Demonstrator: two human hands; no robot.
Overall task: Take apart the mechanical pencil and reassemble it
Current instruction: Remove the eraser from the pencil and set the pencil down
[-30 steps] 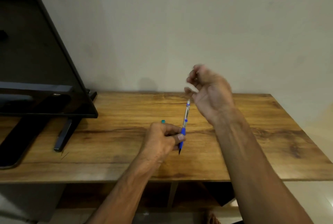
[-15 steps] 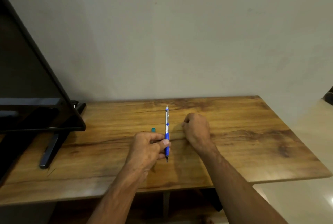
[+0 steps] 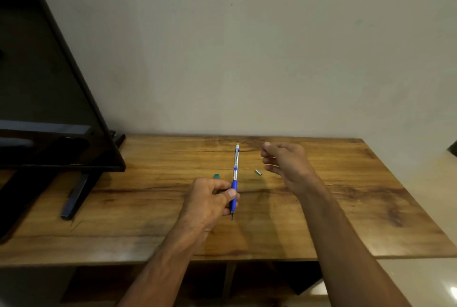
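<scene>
My left hand [image 3: 210, 199] grips the mechanical pencil [image 3: 235, 175] by its blue grip, tip pointing toward me and the white eraser end pointing away. The pencil has a clear barrel and a blue grip. A small silver cap [image 3: 258, 172] lies on the wooden table [image 3: 346, 195] just right of the pencil. My right hand [image 3: 284, 163] hovers above the table beside the cap, fingers loosely curled and apart, holding nothing. A small teal piece [image 3: 217, 176] lies on the table just beyond my left hand.
A black television [image 3: 49, 109] on black feet stands at the left, its stand legs [image 3: 74, 195] reaching onto the table. A plain wall runs behind the table. The table's front edge is close to me, with dark shelving below.
My right hand went down to the table, left the silver cap there, then lifted and opened to the right. My left hand kept hold of the pencil.
</scene>
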